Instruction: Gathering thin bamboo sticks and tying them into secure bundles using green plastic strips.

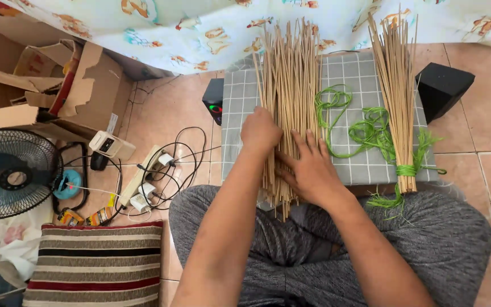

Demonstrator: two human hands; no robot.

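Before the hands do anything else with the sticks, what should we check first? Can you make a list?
1. Both hands on the loose sticks: ok. The left hand and right hand press on the pile.
2. Loose sticks lying side by side: ok, though the near ends are uneven.
3. Green string within reach: ok, it lies beside the pile on the checked mat.
4. Tied bundle out of the way: ok, apart on the right, knotted with green string.
5. Sticks held tightly: cannot tell.
6. Cables and power strip clear of the mat: ok, on the floor further left.
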